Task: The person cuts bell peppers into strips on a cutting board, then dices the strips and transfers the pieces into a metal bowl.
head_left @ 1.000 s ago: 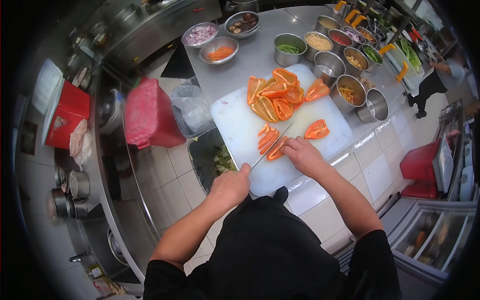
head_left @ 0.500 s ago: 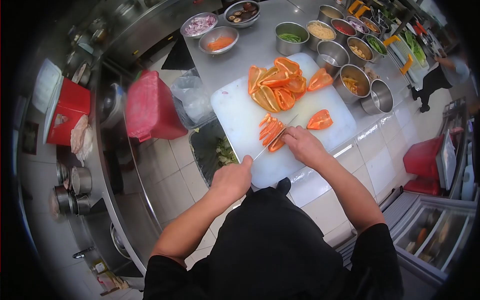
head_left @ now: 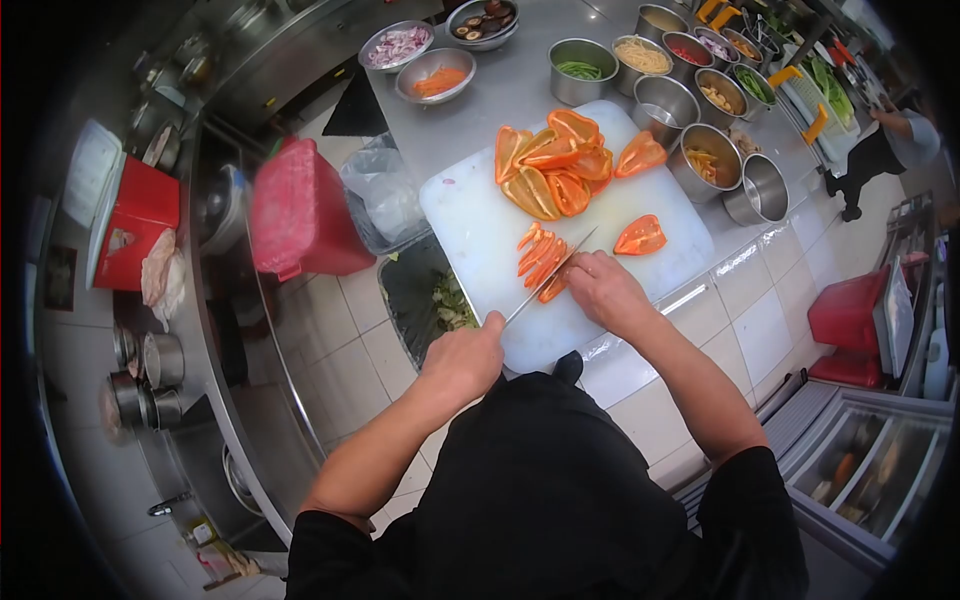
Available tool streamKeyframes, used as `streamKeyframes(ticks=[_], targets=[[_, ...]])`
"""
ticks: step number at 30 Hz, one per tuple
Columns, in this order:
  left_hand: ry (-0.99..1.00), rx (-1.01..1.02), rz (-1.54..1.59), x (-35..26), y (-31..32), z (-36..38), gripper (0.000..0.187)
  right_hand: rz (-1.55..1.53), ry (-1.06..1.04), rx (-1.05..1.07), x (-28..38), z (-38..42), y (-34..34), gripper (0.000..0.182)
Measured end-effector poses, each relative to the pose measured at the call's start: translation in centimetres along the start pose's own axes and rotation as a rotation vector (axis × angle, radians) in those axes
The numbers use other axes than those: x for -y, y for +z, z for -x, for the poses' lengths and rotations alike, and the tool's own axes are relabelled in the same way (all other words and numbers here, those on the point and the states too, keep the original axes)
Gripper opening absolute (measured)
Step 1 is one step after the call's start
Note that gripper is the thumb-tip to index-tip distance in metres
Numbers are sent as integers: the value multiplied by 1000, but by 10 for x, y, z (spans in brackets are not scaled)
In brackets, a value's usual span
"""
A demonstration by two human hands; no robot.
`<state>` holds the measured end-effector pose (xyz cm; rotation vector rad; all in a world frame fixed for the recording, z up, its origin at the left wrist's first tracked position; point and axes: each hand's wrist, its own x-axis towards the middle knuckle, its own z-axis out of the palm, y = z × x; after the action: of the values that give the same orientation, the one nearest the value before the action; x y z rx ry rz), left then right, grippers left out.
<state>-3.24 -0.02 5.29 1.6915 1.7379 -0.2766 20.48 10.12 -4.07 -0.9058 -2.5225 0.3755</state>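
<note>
My left hand is closed round the handle of a knife, whose blade slants up and right across the white cutting board. Fingers bent, my right hand presses on a partly sliced orange pepper piece just right of the blade. Thin pepper strips lie left of the blade. Farther up the board is a pile of orange pepper pieces, with one piece beside it and another piece right of my right hand.
Bowls of onion, carrot and mushrooms stand at the back left. Several steel pots line the right. A black-lined bin and red container are at left. Another person stands far right.
The knife blade has shifted slightly and shows more clearly above the pepper. My right hand has barely moved.
</note>
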Motion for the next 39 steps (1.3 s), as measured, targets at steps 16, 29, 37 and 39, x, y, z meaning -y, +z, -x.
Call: streamKeyframes(ticks=[16, 29, 37, 39], targets=[[-3, 30, 13, -1, -7, 11, 25, 3, -23, -182, 1, 4, 10, 11], [42, 31, 92, 14, -20, 1, 28, 301, 347, -242, -13, 17, -37, 24], [-52, 66, 230, 29, 5, -5, 31, 138, 147, -122, -48, 35, -35, 15], [-37, 18, 151, 18, -4, -1, 31, 80, 116, -29, -31, 29, -31, 17]])
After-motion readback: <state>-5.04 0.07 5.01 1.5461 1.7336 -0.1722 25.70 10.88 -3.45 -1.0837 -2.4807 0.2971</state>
